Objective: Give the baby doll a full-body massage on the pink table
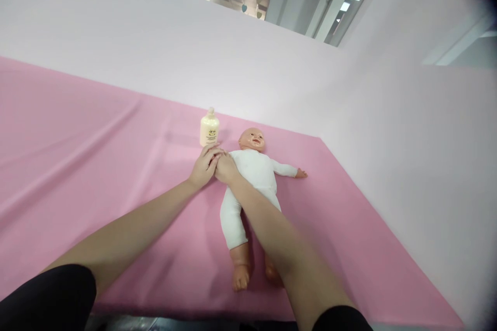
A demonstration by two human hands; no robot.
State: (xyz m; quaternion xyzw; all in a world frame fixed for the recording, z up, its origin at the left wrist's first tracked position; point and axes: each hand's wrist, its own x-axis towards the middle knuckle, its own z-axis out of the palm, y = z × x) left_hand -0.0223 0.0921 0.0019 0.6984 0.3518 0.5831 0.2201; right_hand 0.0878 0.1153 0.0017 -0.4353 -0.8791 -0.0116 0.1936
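- A view from above and behind two bare forearms, both reaching forward over a worktop [77,129] covered in smooth pink cloth; pale walls rise behind it and along its right side
- A baby doll [254,176] lies on its back near the middle of the cloth, head pointing away from the viewer, feet toward the viewer; it wears a white bodysuit; its face, hands and feet are bare plastic
- The left hand [204,165] and the right hand [226,168] meet at the doll's shoulder on the viewer's left, touching each other; the doll's arm on that side is hidden beneath them
- The left hand lies palm down with fingers close together and gently curved over the spot; whether it pinches anything underneath cannot be told
- The right hand is curled, its forearm crossing over the doll's body and one leg; what it closes on cannot be told
- The doll's other arm [289,169] stretches out sideways to the right, flat on the cloth
- A small cream-coloured bottle [209,129] with a pump top stands upright just beyond the hands, beside the doll's head
- Black sleeves show at the bottom corners
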